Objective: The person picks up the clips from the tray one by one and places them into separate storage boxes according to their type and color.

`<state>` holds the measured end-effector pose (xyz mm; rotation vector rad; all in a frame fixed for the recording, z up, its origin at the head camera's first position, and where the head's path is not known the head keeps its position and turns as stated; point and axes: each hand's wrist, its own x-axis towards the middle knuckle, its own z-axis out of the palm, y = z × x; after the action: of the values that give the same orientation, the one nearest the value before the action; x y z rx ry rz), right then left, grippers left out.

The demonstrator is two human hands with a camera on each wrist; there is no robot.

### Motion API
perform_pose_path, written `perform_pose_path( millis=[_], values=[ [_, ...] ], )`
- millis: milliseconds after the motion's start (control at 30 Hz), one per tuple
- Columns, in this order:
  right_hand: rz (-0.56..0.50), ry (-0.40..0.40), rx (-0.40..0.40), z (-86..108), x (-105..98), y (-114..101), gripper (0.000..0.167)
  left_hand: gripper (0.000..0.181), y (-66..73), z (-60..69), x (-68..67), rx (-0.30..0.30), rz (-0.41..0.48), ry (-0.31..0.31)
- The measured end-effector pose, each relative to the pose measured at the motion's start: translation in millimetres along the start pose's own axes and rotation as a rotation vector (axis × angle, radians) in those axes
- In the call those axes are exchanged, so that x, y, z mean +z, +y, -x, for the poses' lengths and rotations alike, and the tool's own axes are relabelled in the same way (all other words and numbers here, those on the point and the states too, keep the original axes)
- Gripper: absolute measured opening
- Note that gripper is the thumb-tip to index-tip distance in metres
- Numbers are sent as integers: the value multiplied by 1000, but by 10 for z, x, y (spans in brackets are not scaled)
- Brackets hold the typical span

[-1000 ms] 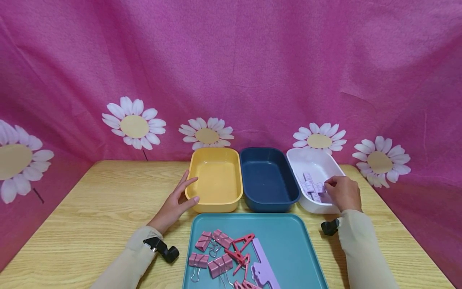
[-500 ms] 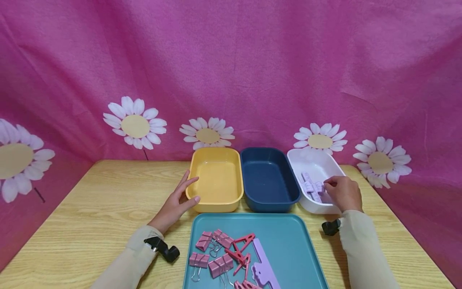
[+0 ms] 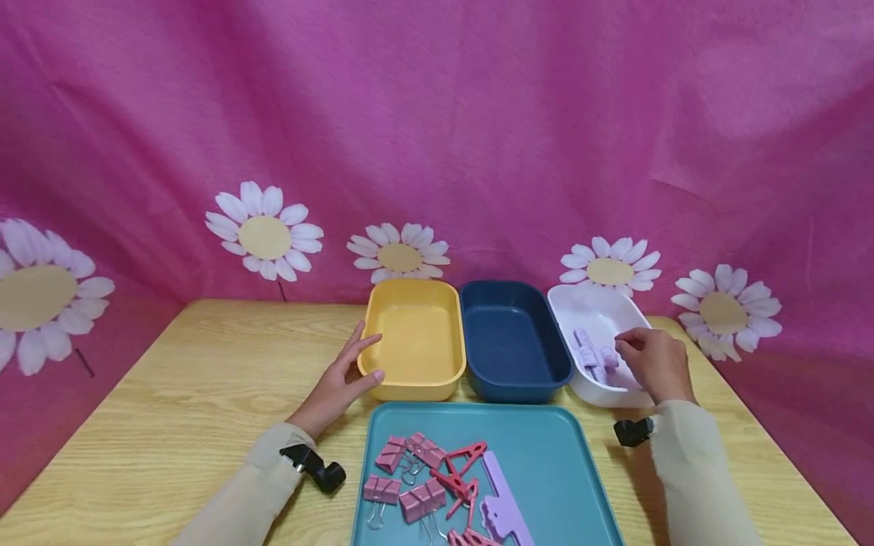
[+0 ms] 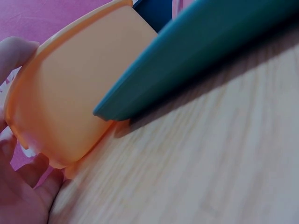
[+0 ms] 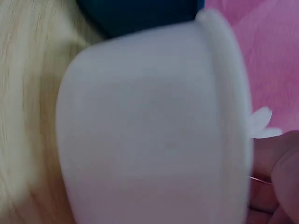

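Left grip (image 3: 334, 387), head view: relaxed, fingers spread at the left side of the yellow bin (image 3: 413, 341), thumb at its near left corner; not closed round anything.
Right grip (image 3: 657, 365), head view: fingers bent, over the right side of the white bin (image 3: 595, 307); cannot tell whether anything is pinched.
Purple clips (image 3: 592, 356): inside the white bin, partly overlapping, just left of the right fingertips.
Blue bin (image 3: 515, 341): dark, between the yellow and white ones, all three in a row.
Tray (image 3: 546, 455): teal, on the wood-grain table (image 3: 205, 394), in front of the row.
Binder clips (image 3: 423, 500): four, pink, wire handles, left part of tray.
Red clips (image 3: 454, 485): overlapping group, beside the pink ones.
Long clip (image 3: 501, 493): purple, lying on the tray, right of the red.
Backdrop (image 3: 437, 136): magenta, white daisies.
Left wrist view: yellow bin tilted in frame, orange-looking; fingers at its rim and beside its wall; tray edge crossing in front.
Right wrist view: white bin's outer wall, blurred; fingers partly visible beyond its rim, contents hidden.
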<state>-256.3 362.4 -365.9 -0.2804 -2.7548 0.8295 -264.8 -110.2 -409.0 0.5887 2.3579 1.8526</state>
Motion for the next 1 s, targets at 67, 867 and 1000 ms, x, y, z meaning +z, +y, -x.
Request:
perform_pose_path(
  millis=[67, 867, 1000],
  values=[
    [20, 2, -32, 33, -24, -16, 27, 62, -68, -29, 17, -2, 0, -4],
    [6, -18, -388, 594, -64, -570, 19, 58, -285, -90, -1, -27, -7, 33],
    [-31, -58, -440, 708, -25, -688, 19, 60, -183, -65, -1, -26, -5, 25]
  ],
)
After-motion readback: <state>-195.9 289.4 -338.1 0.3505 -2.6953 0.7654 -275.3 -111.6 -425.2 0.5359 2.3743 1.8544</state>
